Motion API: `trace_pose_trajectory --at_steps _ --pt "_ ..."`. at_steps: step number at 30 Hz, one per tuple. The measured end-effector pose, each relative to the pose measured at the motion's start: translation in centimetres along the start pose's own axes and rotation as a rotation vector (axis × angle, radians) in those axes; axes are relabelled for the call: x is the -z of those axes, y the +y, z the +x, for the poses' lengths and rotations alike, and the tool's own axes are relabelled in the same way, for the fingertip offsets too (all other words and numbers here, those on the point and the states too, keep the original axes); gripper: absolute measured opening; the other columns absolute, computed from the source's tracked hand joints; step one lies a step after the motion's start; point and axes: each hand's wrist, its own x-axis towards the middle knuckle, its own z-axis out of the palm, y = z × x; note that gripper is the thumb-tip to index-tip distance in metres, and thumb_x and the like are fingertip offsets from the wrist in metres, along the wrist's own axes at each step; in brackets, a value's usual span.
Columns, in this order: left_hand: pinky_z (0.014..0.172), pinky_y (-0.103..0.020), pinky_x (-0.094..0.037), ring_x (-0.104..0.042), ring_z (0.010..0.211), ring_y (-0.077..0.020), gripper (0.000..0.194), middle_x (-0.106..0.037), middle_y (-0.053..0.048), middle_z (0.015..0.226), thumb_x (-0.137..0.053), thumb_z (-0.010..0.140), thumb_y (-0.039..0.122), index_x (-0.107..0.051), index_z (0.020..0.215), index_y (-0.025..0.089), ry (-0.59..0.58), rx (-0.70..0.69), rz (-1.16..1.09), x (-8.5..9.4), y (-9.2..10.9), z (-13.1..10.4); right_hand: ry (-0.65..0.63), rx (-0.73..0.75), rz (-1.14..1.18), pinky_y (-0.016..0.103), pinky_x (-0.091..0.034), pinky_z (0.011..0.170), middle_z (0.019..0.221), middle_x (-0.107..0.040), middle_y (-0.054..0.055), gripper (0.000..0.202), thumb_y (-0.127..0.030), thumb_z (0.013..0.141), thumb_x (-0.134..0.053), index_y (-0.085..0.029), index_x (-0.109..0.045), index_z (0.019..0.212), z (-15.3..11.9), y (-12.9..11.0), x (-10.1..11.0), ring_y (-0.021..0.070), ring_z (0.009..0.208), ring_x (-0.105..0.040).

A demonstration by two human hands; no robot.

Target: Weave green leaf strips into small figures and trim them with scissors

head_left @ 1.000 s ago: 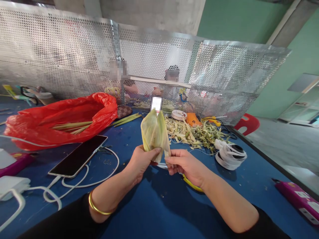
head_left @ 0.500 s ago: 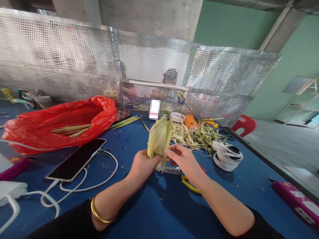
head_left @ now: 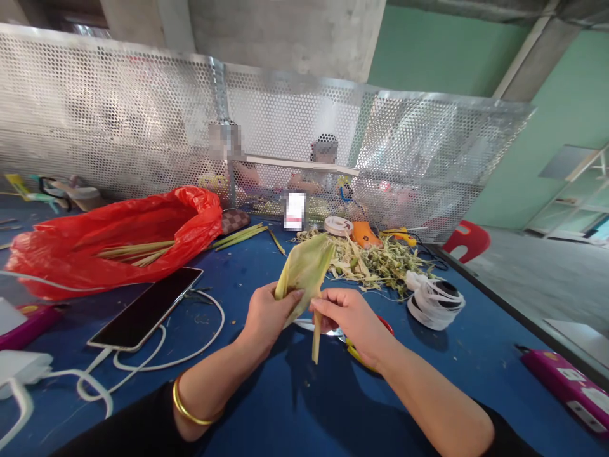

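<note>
Both my hands hold a pale green folded leaf (head_left: 307, 270) over the blue table (head_left: 295, 406). My left hand (head_left: 269, 314) grips its lower left side, thumb on the front. My right hand (head_left: 349, 317) pinches a narrow strip of the leaf (head_left: 316, 336) that hangs down from its fingers. Yellow-handled scissors (head_left: 354, 349) lie on the table just under my right hand, partly hidden by it.
A red plastic bag (head_left: 114, 235) with green stalks lies at the left, a phone (head_left: 145, 308) on a white cable (head_left: 157, 362) in front of it. Leaf scraps (head_left: 380, 260), a white tape roll (head_left: 435, 298) and a pink box (head_left: 566, 384) sit at the right. People sit behind a perforated metal screen (head_left: 285, 133).
The leaf has dropped lower and tilted to the right. My right hand has pulled a thin strip down off its edge; earlier it only pinched the leaf's base.
</note>
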Motion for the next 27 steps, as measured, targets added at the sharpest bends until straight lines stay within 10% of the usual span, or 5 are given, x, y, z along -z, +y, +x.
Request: trace_pose_trajectory --at_steps 15,23,27 --pt "0.041 -0.019 -0.027 -0.035 0.042 -0.0067 0.021 -0.044 0.006 0.046 -0.063 0.063 0.034 -0.055 0.057 0.015 0.034 0.076 -0.085 0.1 0.6 0.1 -0.453 -0.143 0.383 0.02 -0.046 0.052 0.059 -0.061 0.002 0.023 -0.032 0.079 -0.066 -0.011 -0.064 0.071 -3.1 -1.6 -1.2 0.0093 0.049 -0.059" --pt "0.044 -0.022 -0.032 -0.046 0.044 -0.0109 0.023 -0.055 0.002 0.05 -0.065 0.06 0.036 -0.063 0.064 0.013 0.012 0.127 -0.099 0.1 0.4 0.2 -0.432 -0.113 0.239 0.024 -0.046 0.056 0.062 -0.063 0.003 0.023 -0.035 0.077 -0.066 -0.012 -0.065 0.072 -2.4 -1.3 -0.7 0.0104 0.052 -0.058" --pt "0.049 -0.024 -0.039 -0.054 0.051 -0.0144 0.027 -0.062 -0.002 0.057 -0.067 0.062 0.037 -0.065 0.071 0.012 -0.09 0.149 -0.207 0.1 0.5 -0.1 -0.183 -0.04 0.01 0.027 -0.048 0.062 0.062 -0.062 0.001 0.02 -0.033 0.077 -0.062 -0.014 -0.062 0.07 -1.1 -1.0 0.1 0.0127 0.059 -0.059"
